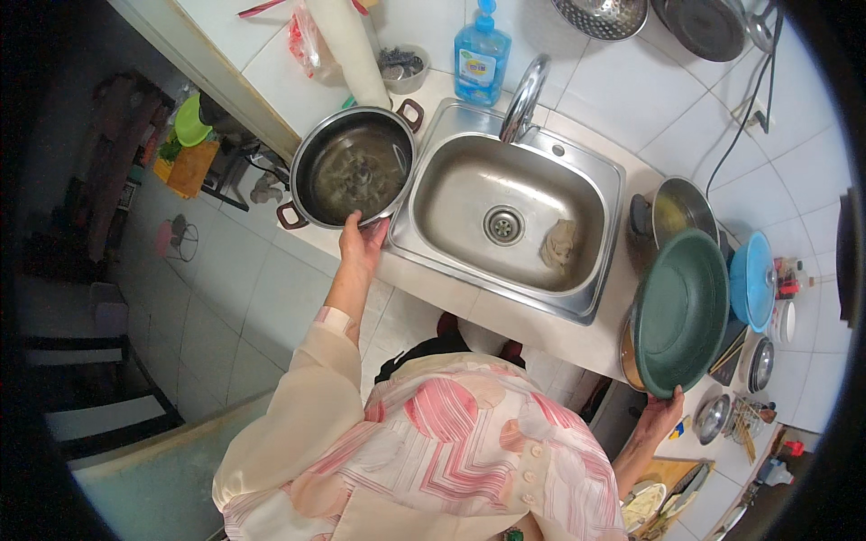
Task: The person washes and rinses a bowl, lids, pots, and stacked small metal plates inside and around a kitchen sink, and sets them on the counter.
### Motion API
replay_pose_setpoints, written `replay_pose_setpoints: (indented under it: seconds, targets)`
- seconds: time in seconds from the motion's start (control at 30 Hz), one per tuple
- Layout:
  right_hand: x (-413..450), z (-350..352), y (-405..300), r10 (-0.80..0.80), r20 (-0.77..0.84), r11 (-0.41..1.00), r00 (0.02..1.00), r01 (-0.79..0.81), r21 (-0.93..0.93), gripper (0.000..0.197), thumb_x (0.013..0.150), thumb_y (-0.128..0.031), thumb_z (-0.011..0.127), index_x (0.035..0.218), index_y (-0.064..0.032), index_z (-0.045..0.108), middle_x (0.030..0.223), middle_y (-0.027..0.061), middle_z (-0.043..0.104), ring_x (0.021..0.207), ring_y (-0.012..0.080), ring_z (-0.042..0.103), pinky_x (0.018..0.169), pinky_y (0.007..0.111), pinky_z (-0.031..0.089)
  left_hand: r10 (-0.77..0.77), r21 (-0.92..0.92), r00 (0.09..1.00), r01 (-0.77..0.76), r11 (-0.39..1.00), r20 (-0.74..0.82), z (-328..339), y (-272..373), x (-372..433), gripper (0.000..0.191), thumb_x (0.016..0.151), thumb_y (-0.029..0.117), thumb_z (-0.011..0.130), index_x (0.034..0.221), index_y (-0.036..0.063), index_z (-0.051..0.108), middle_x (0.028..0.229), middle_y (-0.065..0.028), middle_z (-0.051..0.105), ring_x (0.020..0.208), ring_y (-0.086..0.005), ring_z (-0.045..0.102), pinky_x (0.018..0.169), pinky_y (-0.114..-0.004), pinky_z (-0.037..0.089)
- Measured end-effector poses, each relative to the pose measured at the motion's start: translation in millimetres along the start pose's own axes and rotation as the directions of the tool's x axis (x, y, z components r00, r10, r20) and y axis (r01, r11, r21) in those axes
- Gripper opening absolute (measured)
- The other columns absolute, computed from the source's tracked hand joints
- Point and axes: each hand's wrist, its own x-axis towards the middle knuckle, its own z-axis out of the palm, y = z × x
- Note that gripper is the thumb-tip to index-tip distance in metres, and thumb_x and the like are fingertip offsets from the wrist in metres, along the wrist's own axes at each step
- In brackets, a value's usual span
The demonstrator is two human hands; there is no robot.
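My left hand (363, 242) grips the near rim of a dark, two-handled metal pot (353, 166), which stands left of the sink with some murky liquid inside. On the right, my right hand (662, 411) holds the near rim of a green plastic basin (683, 311), tilted above the counter's right part. Between the hands lies a stainless steel sink (446, 196), a crumpled cloth (559, 245) near the right of its drain. A metal pot (685, 206) with yellowish contents is partly hidden behind the basin.
A chrome faucet (525, 98) rises behind the sink, beside a blue soap bottle (482, 61). A small tub (404, 71) stands behind the dark pot. At right are a blue basin (751, 280), metal bowls (713, 419) and a cutting board (676, 470).
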Motion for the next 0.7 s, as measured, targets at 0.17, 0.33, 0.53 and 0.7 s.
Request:
replay_pose_setpoints:
  seconds: [0.17, 0.33, 0.53, 0.7]
  targets:
    - [-17, -1, -2, 0.011, -0.064, 0.999, 0.998, -0.009, 0.036, 0.04, 0.087, -0.019, 0.047, 0.121, 0.0024, 0.043, 0.121, 0.013, 0.049, 0.108, 0.0251, 0.049, 0.09, 0.038, 0.041, -0.001, 0.068, 0.997, 0.006, 0.998, -0.08, -2, 17, 13, 0.022, 0.077, -0.001, 0.04, 0.096, -0.0102, 0.044, 0.1, -0.0258, 0.048, 0.085, -0.0388, 0.054, 0.08, -0.051, 0.052]
    - [-22, -13, -5, 0.033, -0.088, 0.989, 0.996, -0.02, 0.144, 0.044, 0.086, -0.022, 0.049, 0.122, 0.003, 0.042, 0.125, 0.0134, 0.046, 0.114, 0.0259, 0.044, 0.097, 0.04, 0.034, -0.129, 0.196, 0.992, 0.129, 0.972, -0.015, -10, 47, -14, 0.039, 0.071, 0.0, 0.039, 0.107, -0.016, 0.035, 0.114, -0.0284, 0.043, 0.1, -0.0469, 0.049, 0.083, -0.052, 0.052]
    - [7, -41, -7, -0.019, -0.086, 0.993, 0.996, 0.03, 0.118, 0.044, 0.086, -0.021, 0.051, 0.121, 0.0036, 0.042, 0.123, 0.0132, 0.048, 0.11, 0.0257, 0.047, 0.094, 0.04, 0.036, -0.214, 0.411, 0.974, 0.165, 0.897, 0.075, 0, 34, -94, 0.04, 0.069, 0.0, 0.04, 0.106, -0.0154, 0.039, 0.114, -0.0277, 0.047, 0.098, -0.0426, 0.053, 0.083, -0.051, 0.052]
    - [38, -54, -24, -0.038, -0.067, 0.983, 0.997, 0.049, 0.175, 0.036, 0.086, -0.017, 0.051, 0.115, 0.0032, 0.047, 0.118, 0.0134, 0.052, 0.107, 0.0243, 0.049, 0.092, 0.038, 0.039, -0.371, 0.503, 0.918, 0.256, 0.826, 0.142, 13, -15, -155, 0.045, 0.07, 0.001, 0.04, 0.112, -0.016, 0.038, 0.114, -0.0279, 0.049, 0.102, -0.0399, 0.053, 0.087, -0.051, 0.049]
